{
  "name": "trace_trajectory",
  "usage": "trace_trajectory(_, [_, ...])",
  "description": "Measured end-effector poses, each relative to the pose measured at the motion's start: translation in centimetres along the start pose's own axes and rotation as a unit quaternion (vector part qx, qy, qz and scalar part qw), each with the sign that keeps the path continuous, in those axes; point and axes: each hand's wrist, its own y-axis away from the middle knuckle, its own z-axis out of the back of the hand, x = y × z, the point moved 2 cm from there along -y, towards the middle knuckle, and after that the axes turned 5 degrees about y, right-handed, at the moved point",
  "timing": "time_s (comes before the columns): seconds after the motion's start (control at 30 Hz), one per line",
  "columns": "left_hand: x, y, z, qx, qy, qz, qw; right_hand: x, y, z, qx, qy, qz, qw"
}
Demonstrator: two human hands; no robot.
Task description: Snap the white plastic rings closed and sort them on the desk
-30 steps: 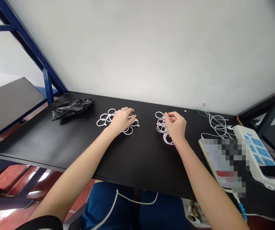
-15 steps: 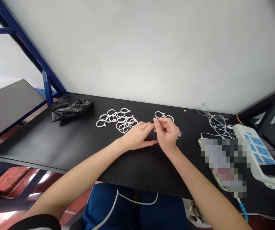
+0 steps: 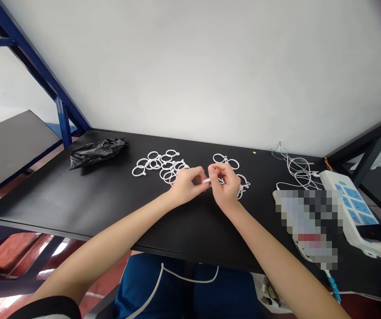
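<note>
My left hand and my right hand meet over the middle of the black table. Both pinch one white plastic ring between their fingertips, just above the tabletop. A loose heap of several white rings lies to the left of my left hand. A second group of white rings lies behind and under my right hand, partly hidden by it.
A crumpled black plastic bag lies at the back left. White cables tangle at the back right beside a white and blue power strip. A blurred flat device sits near the right front edge. Blue steel frame stands left.
Both hands left their separate ring heaps and came together at the table's middle. They now grip a single white ring between them, slightly raised.
</note>
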Motion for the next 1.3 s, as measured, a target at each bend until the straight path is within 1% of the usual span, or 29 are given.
trace_trajectory(0.03, [0.2, -0.1, 0.0, -0.019, 0.079, 0.057, 0.995, -0.2, 0.0, -0.1, 0.008, -0.011, -0.008, 1.000])
trace_trajectory(0.07, [0.3, -0.3, 0.0, -0.036, 0.148, 0.103, 0.983, -0.3, 0.0, -0.2, 0.018, -0.021, -0.014, 1.000])
trace_trajectory(0.13, [0.5, -0.7, 0.3, -0.076, 0.228, 0.152, 0.959, -0.5, 0.0, -0.5, 0.040, -0.027, -0.016, 0.999])
trace_trajectory(0.2, [0.7, -1.1, 0.7, -0.101, 0.262, 0.174, 0.944, -0.5, 0.0, -0.8, 0.053, -0.018, 0.001, 0.998])
trace_trajectory(0.23, [0.8, -1.2, 0.9, -0.102, 0.278, 0.182, 0.938, -0.5, 0.0, -0.9, 0.054, -0.012, 0.014, 0.998])
trace_trajectory(0.3, [0.8, -1.2, 1.0, -0.088, 0.310, 0.193, 0.927, -0.4, 0.1, -0.9, 0.045, -0.003, 0.041, 0.998])
trace_trajectory(0.37, [0.7, -1.2, 0.9, -0.075, 0.332, 0.189, 0.921, -0.3, 0.1, -0.9, 0.032, 0.002, 0.067, 0.997])
trace_trajectory(0.43, [0.6, -1.1, 0.9, -0.072, 0.337, 0.176, 0.922, -0.1, 0.2, -0.9, 0.029, 0.004, 0.089, 0.996])
trace_trajectory(0.53, [0.6, -1.2, 1.0, -0.073, 0.326, 0.160, 0.929, 0.1, 0.4, -1.0, 0.041, -0.002, 0.106, 0.994])
trace_trajectory(0.7, [0.8, -1.4, 1.4, -0.074, 0.336, 0.156, 0.926, 0.2, 0.6, -1.1, 0.041, -0.033, 0.130, 0.990])
trace_trajectory(0.87, [0.5, -1.6, 1.8, -0.059, 0.304, 0.155, 0.938, 0.0, 0.5, -1.0, 0.023, -0.019, 0.114, 0.993])
trace_trajectory(1.0, [0.3, -1.7, 1.8, -0.054, 0.323, 0.161, 0.931, 0.1, 0.4, -0.9, 0.016, -0.007, 0.102, 0.995])
trace_trajectory(1.1, [0.2, -1.6, 1.7, -0.052, 0.335, 0.173, 0.925, 0.2, 0.5, -0.9, 0.024, -0.016, 0.102, 0.994])
trace_trajectory(1.2, [0.1, -1.5, 1.6, -0.036, 0.325, 0.182, 0.927, 0.3, 0.6, -0.9, 0.030, -0.016, 0.103, 0.994])
trace_trajectory(1.3, [0.2, -1.4, 1.5, -0.020, 0.305, 0.178, 0.936, 0.2, 0.6, -0.9, 0.029, -0.012, 0.100, 0.995])
